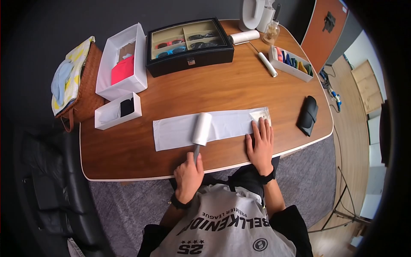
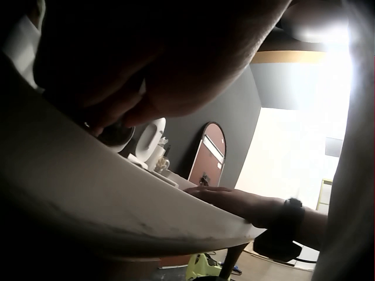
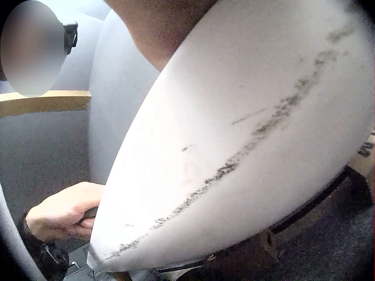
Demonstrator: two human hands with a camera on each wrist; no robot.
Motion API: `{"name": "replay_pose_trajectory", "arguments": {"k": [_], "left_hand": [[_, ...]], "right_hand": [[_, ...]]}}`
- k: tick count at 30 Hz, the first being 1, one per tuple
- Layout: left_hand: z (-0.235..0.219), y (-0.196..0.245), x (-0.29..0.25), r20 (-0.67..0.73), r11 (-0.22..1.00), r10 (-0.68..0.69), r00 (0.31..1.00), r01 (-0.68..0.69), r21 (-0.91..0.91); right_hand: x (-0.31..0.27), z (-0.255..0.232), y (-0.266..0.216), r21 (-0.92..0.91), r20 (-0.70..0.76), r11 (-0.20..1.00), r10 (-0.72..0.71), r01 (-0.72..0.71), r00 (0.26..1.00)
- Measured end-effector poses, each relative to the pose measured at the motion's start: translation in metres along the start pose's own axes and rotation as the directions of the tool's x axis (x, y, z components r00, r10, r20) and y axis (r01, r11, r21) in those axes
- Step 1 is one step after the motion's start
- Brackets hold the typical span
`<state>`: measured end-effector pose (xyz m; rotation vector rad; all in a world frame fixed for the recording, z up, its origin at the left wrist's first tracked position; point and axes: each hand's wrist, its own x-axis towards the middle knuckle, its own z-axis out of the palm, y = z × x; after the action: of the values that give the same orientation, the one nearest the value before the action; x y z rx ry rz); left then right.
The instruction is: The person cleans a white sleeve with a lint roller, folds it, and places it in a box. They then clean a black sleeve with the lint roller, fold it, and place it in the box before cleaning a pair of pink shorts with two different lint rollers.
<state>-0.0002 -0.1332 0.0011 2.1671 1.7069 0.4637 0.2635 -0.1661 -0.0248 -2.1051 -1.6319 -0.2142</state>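
My left hand (image 1: 188,176) grips the grey handle of a lint roller (image 1: 202,129). The roller's white sticky cylinder overlaps a long, flat piece of white fabric (image 1: 229,124), shaped like an arm sleeve, left of its middle. At the fabric's right end, the fingers of my right hand (image 1: 260,147) lie straight and spread over it. A patterned patch shows beside those fingertips. Dark in the left wrist view, my left hand (image 2: 176,70) curls round the handle by the table edge. The right wrist view shows mostly the table's pale edge (image 3: 193,170), with the right palm hidden.
A black glasses case (image 1: 308,115) lies at the right. Behind stand a box of sunglasses (image 1: 190,67), a second lint roller (image 1: 246,37), a slim white roller (image 1: 267,64) and a white tray (image 1: 295,71) of folded cloths. White boxes (image 1: 120,88) and a wicker basket (image 1: 87,96) flank the left.
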Motion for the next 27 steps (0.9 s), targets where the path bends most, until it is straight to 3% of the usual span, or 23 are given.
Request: {"name": "replay_pose_trajectory", "arguments": {"k": [4,5,7,10,14,17,20,23,25,27], "left_hand": [[-0.013,-0.042,0.005,-0.098,0.982,-0.158,0.983,0.167,0.087],[-0.020,-0.053,0.006,-0.092,0.965,-0.247,0.965,0.253,0.066],[-0.026,-0.079,0.005,-0.240,0.950,-0.272,0.932,0.299,0.087],[-0.040,-0.104,0.002,-0.315,0.901,-0.368,0.875,0.420,0.112],[-0.050,-0.098,-0.002,-0.338,0.906,-0.406,0.849,0.424,-0.023],[-0.038,-0.069,-0.005,-0.312,0.940,-0.317,0.895,0.341,0.022],[-0.022,-0.030,-0.002,-0.091,0.984,-0.174,0.981,0.171,-0.041],[-0.003,0.003,-0.001,0.012,0.998,0.003,1.000,-0.002,-0.060],[0.004,0.015,0.002,0.044,0.991,0.044,0.998,-0.038,-0.126],[0.003,0.015,0.007,0.032,0.997,0.027,0.999,-0.025,-0.078]], "right_hand": [[0.000,0.000,0.000,0.011,0.006,1.000,0.002,-0.002,1.000],[0.001,-0.001,-0.001,0.014,0.008,1.000,0.003,-0.003,1.000],[0.001,-0.002,-0.001,0.016,0.012,1.000,0.003,-0.003,1.000],[0.000,0.000,0.000,0.018,0.012,1.000,0.000,0.000,1.000],[0.000,0.000,0.000,0.010,0.014,1.000,0.002,-0.003,1.000],[0.000,-0.001,0.000,-0.005,0.018,1.000,0.000,0.000,1.000],[0.000,0.000,0.000,-0.013,0.020,1.000,-0.004,0.004,1.000],[0.000,0.000,0.000,-0.013,0.018,1.000,-0.003,0.004,1.000],[0.000,0.000,0.000,-0.009,0.020,1.000,-0.001,0.001,1.000],[-0.001,0.001,0.001,-0.016,0.017,1.000,-0.003,0.004,1.000]]}}
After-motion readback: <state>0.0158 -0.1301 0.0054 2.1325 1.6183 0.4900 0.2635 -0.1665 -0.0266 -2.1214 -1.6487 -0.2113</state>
